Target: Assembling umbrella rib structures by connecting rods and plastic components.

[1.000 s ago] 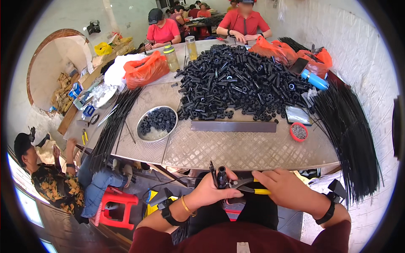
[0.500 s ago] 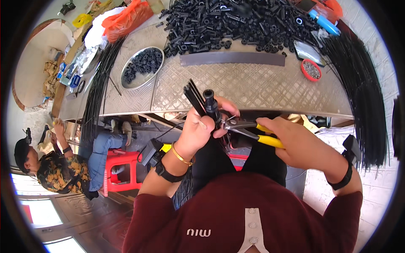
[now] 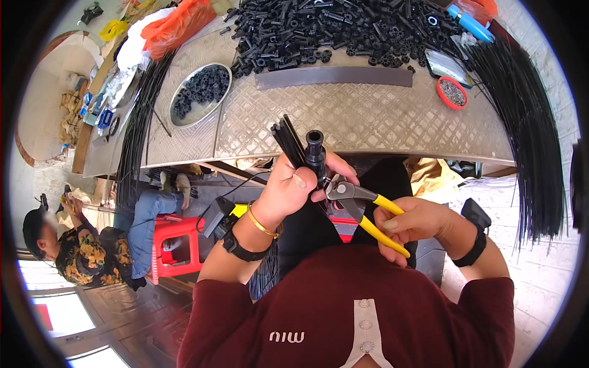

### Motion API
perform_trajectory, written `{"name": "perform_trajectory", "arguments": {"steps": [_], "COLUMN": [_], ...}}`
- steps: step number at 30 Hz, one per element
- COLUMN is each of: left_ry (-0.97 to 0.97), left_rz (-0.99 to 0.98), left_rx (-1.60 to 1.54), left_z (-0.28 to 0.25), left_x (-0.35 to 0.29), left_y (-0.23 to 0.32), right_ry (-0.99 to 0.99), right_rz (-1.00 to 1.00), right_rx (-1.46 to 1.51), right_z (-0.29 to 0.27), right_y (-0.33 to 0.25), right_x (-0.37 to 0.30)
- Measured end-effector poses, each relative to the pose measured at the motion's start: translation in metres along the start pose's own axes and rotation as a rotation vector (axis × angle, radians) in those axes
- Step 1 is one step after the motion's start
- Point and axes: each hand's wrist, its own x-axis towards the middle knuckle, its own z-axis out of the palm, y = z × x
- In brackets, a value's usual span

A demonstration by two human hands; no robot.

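My left hand (image 3: 283, 195) is closed around an upright black plastic tube (image 3: 315, 156) with a flared, hollow top. The same hand grips a bundle of thin black rods (image 3: 287, 142), which stick out up and to the left beside the tube. My right hand (image 3: 412, 222) holds pliers (image 3: 345, 191) with yellow handles, its fingers wrapped about the handles, which stand apart. The dark metal jaws lie at the lower part of the tube, beside my left fingertips. What exactly is between the jaws is too small to make out.
Across the table (image 3: 362, 122) lie a heap of black plastic parts (image 3: 331, 30), a flat grey strip (image 3: 334, 76), an oval tray (image 3: 195, 124) of small black pieces and a red bowl (image 3: 454, 107) of metal bits. Long black rods (image 3: 531, 153) hang over the right edge. A person (image 3: 92, 251) sits at left.
My right hand has moved down toward my body and shifted its grip. The pliers have swung so their handles slope down to the right. My left hand still holds the tube and rods.
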Motion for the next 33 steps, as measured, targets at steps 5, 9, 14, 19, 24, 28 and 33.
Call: {"name": "perform_trajectory", "arguments": {"steps": [5, 9, 14, 19, 24, 28, 33], "left_ry": [0.008, -0.001, 0.009, 0.074, 0.032, 0.146, 0.192], "left_rz": [-0.044, -0.065, -0.095, -0.148, -0.059, -0.063, -0.083], "left_rx": [0.017, 0.016, 0.003, 0.039, -0.043, 0.042, 0.104], "left_z": [0.003, 0.003, 0.003, 0.003, -0.003, 0.002, 0.0], "left_x": [0.001, 0.002, 0.002, 0.002, 0.004, 0.011, 0.008], "left_y": [0.003, 0.001, 0.001, 0.0, -0.009, 0.0, 0.0], "right_ry": [0.141, 0.16, 0.146, 0.168, 0.385, 0.732, 0.796], "right_rz": [0.035, 0.061, 0.053, -0.013, -0.24, -0.497, -0.463], "right_rx": [-0.186, -0.214, -0.217, -0.231, -0.524, -1.573, -2.034], "right_z": [0.022, 0.024, 0.019, 0.013, 0.015, 0.026, 0.045], "right_y": [-0.031, -0.036, -0.033, -0.016, 0.005, -0.024, -0.05], "right_x": [-0.012, -0.017, -0.016, -0.003, 0.013, -0.008, -0.02]}}
